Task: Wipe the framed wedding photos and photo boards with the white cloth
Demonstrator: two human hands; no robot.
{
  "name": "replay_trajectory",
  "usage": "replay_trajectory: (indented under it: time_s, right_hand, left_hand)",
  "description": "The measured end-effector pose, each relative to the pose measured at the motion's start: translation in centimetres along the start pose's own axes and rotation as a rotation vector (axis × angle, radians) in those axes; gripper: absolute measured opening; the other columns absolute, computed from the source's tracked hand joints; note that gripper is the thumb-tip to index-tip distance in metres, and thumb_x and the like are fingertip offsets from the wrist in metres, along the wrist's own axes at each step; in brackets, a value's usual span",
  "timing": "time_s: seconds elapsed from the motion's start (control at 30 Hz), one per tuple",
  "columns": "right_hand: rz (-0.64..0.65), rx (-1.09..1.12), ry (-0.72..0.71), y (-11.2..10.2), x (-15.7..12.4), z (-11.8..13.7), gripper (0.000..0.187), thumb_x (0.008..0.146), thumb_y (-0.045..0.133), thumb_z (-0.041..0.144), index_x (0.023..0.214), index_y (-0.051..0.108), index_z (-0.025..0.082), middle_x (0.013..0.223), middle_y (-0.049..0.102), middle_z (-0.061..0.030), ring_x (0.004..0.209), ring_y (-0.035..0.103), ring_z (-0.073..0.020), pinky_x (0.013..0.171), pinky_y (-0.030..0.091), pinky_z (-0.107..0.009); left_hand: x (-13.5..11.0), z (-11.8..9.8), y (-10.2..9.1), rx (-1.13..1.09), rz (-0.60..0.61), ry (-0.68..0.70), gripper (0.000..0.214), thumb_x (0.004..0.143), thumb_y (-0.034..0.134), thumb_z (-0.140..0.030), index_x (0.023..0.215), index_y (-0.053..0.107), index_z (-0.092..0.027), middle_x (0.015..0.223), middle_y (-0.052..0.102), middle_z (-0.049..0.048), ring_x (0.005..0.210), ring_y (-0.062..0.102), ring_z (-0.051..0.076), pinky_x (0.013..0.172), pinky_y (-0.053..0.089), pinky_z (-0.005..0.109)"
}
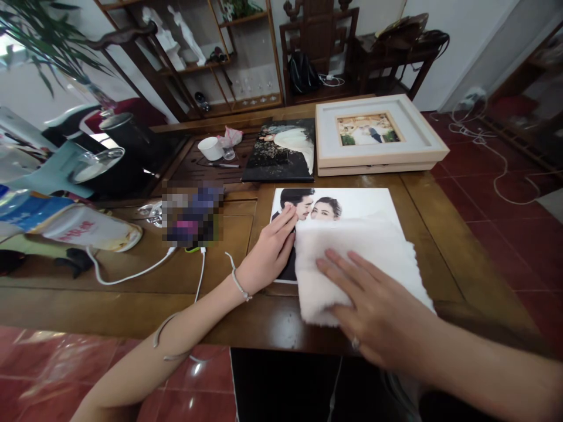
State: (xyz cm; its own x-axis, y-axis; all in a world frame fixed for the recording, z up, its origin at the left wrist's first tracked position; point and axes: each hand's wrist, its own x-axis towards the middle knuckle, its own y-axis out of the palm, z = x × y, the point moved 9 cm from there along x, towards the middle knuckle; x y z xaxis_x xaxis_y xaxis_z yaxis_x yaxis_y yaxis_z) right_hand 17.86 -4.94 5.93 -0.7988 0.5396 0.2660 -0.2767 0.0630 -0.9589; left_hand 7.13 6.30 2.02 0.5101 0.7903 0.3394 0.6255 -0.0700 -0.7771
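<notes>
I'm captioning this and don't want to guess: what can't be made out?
All in the head view:
Portrait print: lower right part hidden by the white cloth and right hand.
Item at the white cable ends: masked by pixelation.
Blue-and-white package: left end cut off by the picture's left edge; lettering too blurred to read.

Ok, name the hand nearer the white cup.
Left. The left hand, on the photo, is in front and right of the cup; the right hand, on the cloth, farther right.
</notes>
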Motion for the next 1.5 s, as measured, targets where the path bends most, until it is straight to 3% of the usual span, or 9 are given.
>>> replay_trajectory:
  time_s: [0.3,0.4,0.5,0.6,0.7,0.9,1.1,1.33,1.5]
  right_hand:
    - [0.073,-0.208,0.22,1.4,5.4,-10.4,0.032,0.083,0.053,0.014,0.111,0.068,0.008,0.137,0.052,-0.0263,0.132,0.043,-0.0413,0.104,0.039,-0.056]
    - [0.107,-0.194,0.151,2.3,6.3,-8.9,0.032,0.083,0.055,0.016,0.111,0.068,0.009,0.139,0.049,-0.0283,0.133,0.04,-0.0446,0.104,0.036,-0.061]
    - [0.12,-0.076,-0.059,2.8,5.7,-4.4,0.027,0.08,0.062,0.024,0.103,0.071,0.013,0.14,0.048,-0.0274,0.133,0.039,-0.0456,0.105,0.032,-0.065]
    - [0.096,0.047,-0.232,2.0,3.7,0.0,0.018,0.078,0.063,0.025,0.091,0.071,0.015,0.14,0.049,-0.026,0.132,0.04,-0.0439,0.107,0.03,-0.064]
    - [0.087,0.119,-0.223,0.9,1.4,1.5,0.012,0.078,0.062,0.026,0.083,0.068,0.016,0.138,0.052,-0.0234,0.132,0.043,-0.0407,0.109,0.031,-0.06]
    - [-0.002,0.071,0.023,-0.6,-0.7,-3.9,0.025,0.075,0.059,0.018,0.099,0.069,0.018,0.136,0.056,-0.0175,0.13,0.048,-0.0312,0.107,0.04,-0.05]
    - [0.025,0.081,0.238,-0.8,3.8,-11.0,0.027,0.091,0.041,0.022,0.102,0.064,0.016,0.102,0.067,-0.0151,0.088,0.062,-0.0261,0.072,0.047,-0.036]
    - [0.1,0.327,0.172,0.7,11.7,-11.3,0.025,0.093,0.039,0.025,0.094,0.062,0.016,0.086,0.065,-0.0071,0.073,0.053,-0.0182,0.062,0.03,-0.028]
    - [0.123,0.299,0.201,0.9,11.1,-12.2,0.023,0.09,0.041,0.024,0.093,0.062,0.016,0.085,0.065,-0.008,0.072,0.052,-0.0187,0.059,0.028,-0.028]
  left_hand:
    - [0.2,-0.1,-0.5,-0.069,-0.029,-0.051,0.044,0.101,0.039,-0.022,0.144,0.044,-0.017,0.152,0.041,0.0119,0.145,0.032,0.024,0.12,0.028,0.05]
    - [0.1,0.1,-2.1,-0.168,-0.169,-0.115,0.042,0.103,0.033,-0.027,0.141,0.048,-0.019,0.152,0.043,0.0093,0.143,0.036,0.021,0.12,0.028,0.048]
    - [-0.2,0.3,-3.6,-0.234,-0.315,-0.14,0.043,0.104,0.029,-0.032,0.14,0.049,-0.019,0.152,0.043,0.0084,0.143,0.037,0.02,0.121,0.026,0.046]
    - [-0.2,0.4,-3.8,-0.25,-0.331,-0.147,0.044,0.104,0.028,-0.034,0.14,0.05,-0.02,0.151,0.045,0.0075,0.142,0.039,0.019,0.12,0.028,0.044]
    - [-0.1,0.4,-3.7,-0.224,-0.313,-0.159,0.044,0.104,0.029,-0.032,0.139,0.052,-0.018,0.147,0.05,0.0089,0.139,0.043,0.019,0.119,0.032,0.044]
    - [0.2,-0.4,-1.8,-0.103,-0.146,-0.067,0.038,0.099,0.042,-0.02,0.135,0.055,-0.019,0.143,0.054,0.0091,0.136,0.047,0.021,0.116,0.037,0.047]
    - [0.3,-0.6,-0.8,-0.054,-0.08,-0.014,0.041,0.097,0.042,-0.013,0.136,0.054,-0.016,0.143,0.053,0.0121,0.137,0.045,0.023,0.116,0.037,0.05]
    - [0.4,-0.6,-0.8,-0.028,-0.056,-0.033,0.039,0.097,0.043,-0.014,0.132,0.059,-0.022,0.131,0.063,0.0098,0.118,0.061,0.026,0.099,0.052,0.044]
    - [0.3,-0.5,-0.9,-0.042,-0.068,0.001,0.041,0.097,0.043,-0.013,0.135,0.056,-0.022,0.136,0.06,0.0096,0.127,0.056,0.025,0.107,0.047,0.047]
